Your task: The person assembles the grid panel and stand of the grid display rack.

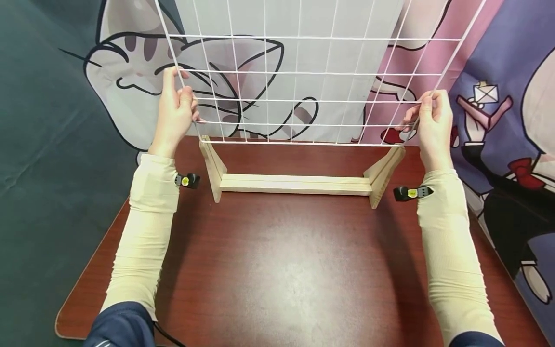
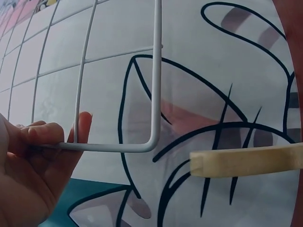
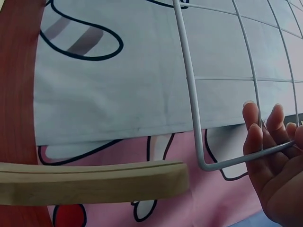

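A white wire grid panel (image 1: 297, 73) is held up over the far side of the table. My left hand (image 1: 175, 108) grips its left edge wire low down, thumb and fingers around it. The right edge is gripped by my right hand (image 1: 429, 123) at about the same height. Below the panel stands a pale wooden stand (image 1: 295, 185), two uprights joined by a crossbar. The left wrist view shows a gap between the panel's rounded corner (image 2: 154, 142) and the upright's end (image 2: 208, 163). On the right too, the corner (image 3: 203, 163) is apart from the upright (image 3: 94, 184).
The stand rests on a reddish-brown wooden table (image 1: 286, 270). Printed cartoon cloth (image 1: 134, 106) hangs behind and to the right of the table. A black cable (image 1: 166, 335) runs by the left sleeve.
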`<state>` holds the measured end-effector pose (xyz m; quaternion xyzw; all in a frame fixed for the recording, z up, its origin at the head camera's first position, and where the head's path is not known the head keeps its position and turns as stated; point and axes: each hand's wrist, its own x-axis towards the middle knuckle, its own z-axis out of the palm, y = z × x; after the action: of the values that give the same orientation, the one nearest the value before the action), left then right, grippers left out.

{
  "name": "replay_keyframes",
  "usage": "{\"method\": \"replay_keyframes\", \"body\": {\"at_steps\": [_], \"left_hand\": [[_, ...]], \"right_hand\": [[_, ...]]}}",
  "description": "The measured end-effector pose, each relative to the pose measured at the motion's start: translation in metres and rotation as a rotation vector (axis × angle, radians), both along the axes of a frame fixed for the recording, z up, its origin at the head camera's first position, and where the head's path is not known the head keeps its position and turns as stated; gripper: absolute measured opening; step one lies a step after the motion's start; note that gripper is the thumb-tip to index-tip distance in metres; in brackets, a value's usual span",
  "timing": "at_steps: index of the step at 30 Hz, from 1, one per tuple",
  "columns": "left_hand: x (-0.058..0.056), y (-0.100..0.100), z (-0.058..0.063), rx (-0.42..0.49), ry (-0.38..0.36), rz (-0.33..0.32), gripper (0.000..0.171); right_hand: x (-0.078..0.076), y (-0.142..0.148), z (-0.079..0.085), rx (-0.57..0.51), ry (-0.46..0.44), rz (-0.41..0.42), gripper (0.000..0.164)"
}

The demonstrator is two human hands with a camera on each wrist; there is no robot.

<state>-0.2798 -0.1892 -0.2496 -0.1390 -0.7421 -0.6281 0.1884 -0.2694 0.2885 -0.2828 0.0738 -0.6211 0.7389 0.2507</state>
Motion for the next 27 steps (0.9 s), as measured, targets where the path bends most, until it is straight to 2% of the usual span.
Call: {"method": "replay_keyframes", "body": {"at_steps": [4,11,13,16,20,23,27], "left_hand": [[0.001,0.001,-0.004,-0.009,0.007,0.008,0.021],[-0.014,-0.004,-0.023,-0.005,0.029,0.013,0.022],[-0.015,-0.005,-0.025,-0.001,0.032,0.015,0.021],[-0.009,-0.003,-0.023,0.001,0.037,0.006,0.021],[0.0,0.002,-0.017,-0.048,0.047,0.012,0.02],[0.002,0.002,-0.014,-0.082,0.057,0.027,0.018],[0.002,0.001,-0.012,-0.077,0.068,0.037,0.017]], "right_hand": [[-0.001,0.0,-0.006,0.031,0.003,0.001,0.011],[-0.001,0.002,-0.013,0.054,0.014,0.016,0.01],[0.0,0.002,-0.014,0.058,0.015,0.02,0.01],[0.0,0.001,-0.015,0.054,0.018,0.012,0.01],[0.002,0.003,-0.017,0.049,0.021,-0.006,0.01],[0.003,0.003,-0.017,0.044,0.02,-0.013,0.01],[0.003,0.0,-0.015,0.025,0.03,-0.025,0.011]]}}
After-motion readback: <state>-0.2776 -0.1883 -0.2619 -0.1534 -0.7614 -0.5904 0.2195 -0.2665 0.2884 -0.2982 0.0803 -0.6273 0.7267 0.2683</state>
